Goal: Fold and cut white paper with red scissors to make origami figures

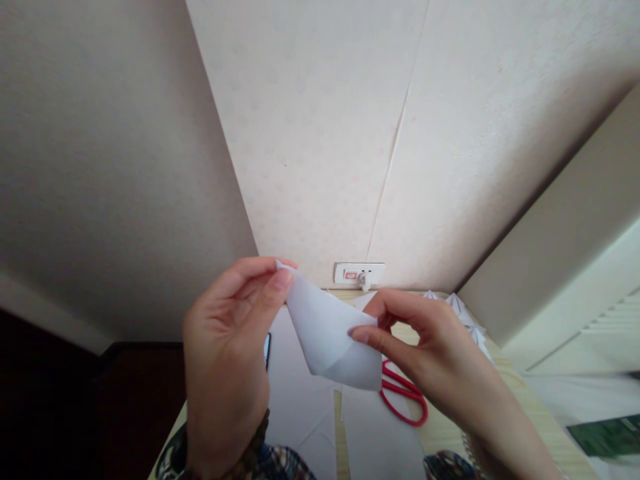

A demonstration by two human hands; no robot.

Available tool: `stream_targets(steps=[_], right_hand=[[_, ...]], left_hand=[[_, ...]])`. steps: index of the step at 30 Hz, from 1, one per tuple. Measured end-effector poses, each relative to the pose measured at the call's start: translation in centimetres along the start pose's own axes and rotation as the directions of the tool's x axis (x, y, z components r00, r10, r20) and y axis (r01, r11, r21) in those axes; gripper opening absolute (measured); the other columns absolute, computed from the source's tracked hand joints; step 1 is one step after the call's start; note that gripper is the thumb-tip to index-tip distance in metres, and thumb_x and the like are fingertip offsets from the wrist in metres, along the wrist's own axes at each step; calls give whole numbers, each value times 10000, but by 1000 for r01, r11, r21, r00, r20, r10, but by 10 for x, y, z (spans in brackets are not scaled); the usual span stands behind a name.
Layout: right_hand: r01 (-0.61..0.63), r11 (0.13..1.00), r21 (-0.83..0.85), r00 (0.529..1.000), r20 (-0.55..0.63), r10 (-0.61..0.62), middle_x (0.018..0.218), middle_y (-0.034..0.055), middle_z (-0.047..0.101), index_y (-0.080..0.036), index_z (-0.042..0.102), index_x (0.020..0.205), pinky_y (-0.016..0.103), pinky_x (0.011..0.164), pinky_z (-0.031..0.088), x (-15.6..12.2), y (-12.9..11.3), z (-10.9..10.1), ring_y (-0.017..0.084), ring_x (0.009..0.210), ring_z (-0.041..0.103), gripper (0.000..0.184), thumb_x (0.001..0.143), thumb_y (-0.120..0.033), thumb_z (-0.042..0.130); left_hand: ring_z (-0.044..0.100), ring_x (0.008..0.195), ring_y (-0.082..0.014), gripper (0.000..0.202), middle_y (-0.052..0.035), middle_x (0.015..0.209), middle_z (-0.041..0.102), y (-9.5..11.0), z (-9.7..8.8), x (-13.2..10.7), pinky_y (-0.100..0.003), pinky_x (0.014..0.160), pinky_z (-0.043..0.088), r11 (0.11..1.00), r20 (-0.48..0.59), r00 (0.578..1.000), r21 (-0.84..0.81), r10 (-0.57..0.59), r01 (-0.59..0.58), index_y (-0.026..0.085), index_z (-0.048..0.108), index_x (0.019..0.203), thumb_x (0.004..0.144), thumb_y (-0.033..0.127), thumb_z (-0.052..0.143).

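Note:
Between my two hands a sheet of white paper (333, 337) is held up above the table, with a fold line showing near its lower edge. My left hand (230, 340) pinches its upper left corner between thumb and index finger. On the paper's right side, my right hand (425, 333) grips the edge with thumb and fingers. Just below the right hand lie the red handles of a pair of scissors (407, 403); their blades are hidden.
White paper sheets (305, 407) lie on the pale wooden table (520, 393). Folded white paper pieces (457, 307) sit at its back right. A dark-edged device (269, 350) is partly hidden behind my left hand. A wall socket (345, 273) holds a white plug (365, 281).

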State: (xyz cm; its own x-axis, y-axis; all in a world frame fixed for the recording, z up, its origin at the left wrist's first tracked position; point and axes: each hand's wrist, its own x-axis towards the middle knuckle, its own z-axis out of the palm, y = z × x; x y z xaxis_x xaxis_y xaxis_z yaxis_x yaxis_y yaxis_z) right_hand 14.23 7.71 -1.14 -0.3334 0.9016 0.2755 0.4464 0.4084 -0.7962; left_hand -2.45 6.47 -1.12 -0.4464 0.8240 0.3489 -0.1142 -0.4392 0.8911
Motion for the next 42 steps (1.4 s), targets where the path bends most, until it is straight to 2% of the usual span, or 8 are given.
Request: stream_targets(steps=[6,10,14,17,19,23,35,42], right_hand=[[24,1000,-19,1000,-7,-25,569,-48,543,-189,550,611,231,531,346,1,1,1,106,558,495,236,816,-238,654],[38,999,-17,998,-57,-39,563,-51,541,-189,557,608,227,527,342,1,2,0,100,549,487,223,804,-209,661],[8,995,98,986,-169,9,574,-46,556,-192,578,620,225,548,362,-1,3,-3,101,569,499,205,798,-234,669],[13,951,308,965,-252,68,606,-38,580,-191,575,625,211,551,379,-4,2,-4,99,598,514,227,802,-286,680],[10,908,418,953,-278,117,627,-31,594,-188,596,651,202,556,390,-5,1,-4,98,614,523,208,807,-295,682],[-19,845,534,949,-256,183,620,-23,586,-174,619,662,186,539,379,-6,-3,-3,86,598,502,197,806,-292,684],[17,850,527,954,-263,144,603,-34,564,-174,624,621,168,527,378,-4,-1,-7,70,582,493,207,788,-264,706],[3,858,513,932,-313,185,618,-17,562,-213,641,646,211,526,394,-8,0,-13,107,600,501,178,802,-281,692]], left_hand=[[562,582,-65,124,72,611,644,-3,-3,1,-117,517,428,992,-47,995,98,84,-79,238,694,682,804,234,670],[600,620,-73,152,70,648,674,0,-2,-2,-116,568,465,984,-26,993,141,114,-109,243,678,692,837,243,633],[652,703,-69,79,69,793,723,0,-1,-1,-101,630,501,992,120,991,103,54,-67,280,717,847,793,232,684],[694,858,-137,239,39,944,749,-2,-2,2,-183,731,545,967,418,883,218,-215,132,291,702,949,724,226,751],[706,811,-153,205,23,904,761,-3,-2,2,-203,693,552,934,453,836,307,-310,180,266,705,923,728,213,739],[696,656,-128,11,30,731,761,0,-1,2,-152,563,520,943,450,848,294,-280,156,230,723,753,747,235,715],[632,488,-118,79,22,572,713,8,2,-1,-138,408,455,935,333,894,290,-299,204,240,768,742,734,281,700],[607,466,-108,71,22,533,682,10,-3,2,-139,391,428,912,344,877,352,-335,211,235,757,709,707,222,687]])
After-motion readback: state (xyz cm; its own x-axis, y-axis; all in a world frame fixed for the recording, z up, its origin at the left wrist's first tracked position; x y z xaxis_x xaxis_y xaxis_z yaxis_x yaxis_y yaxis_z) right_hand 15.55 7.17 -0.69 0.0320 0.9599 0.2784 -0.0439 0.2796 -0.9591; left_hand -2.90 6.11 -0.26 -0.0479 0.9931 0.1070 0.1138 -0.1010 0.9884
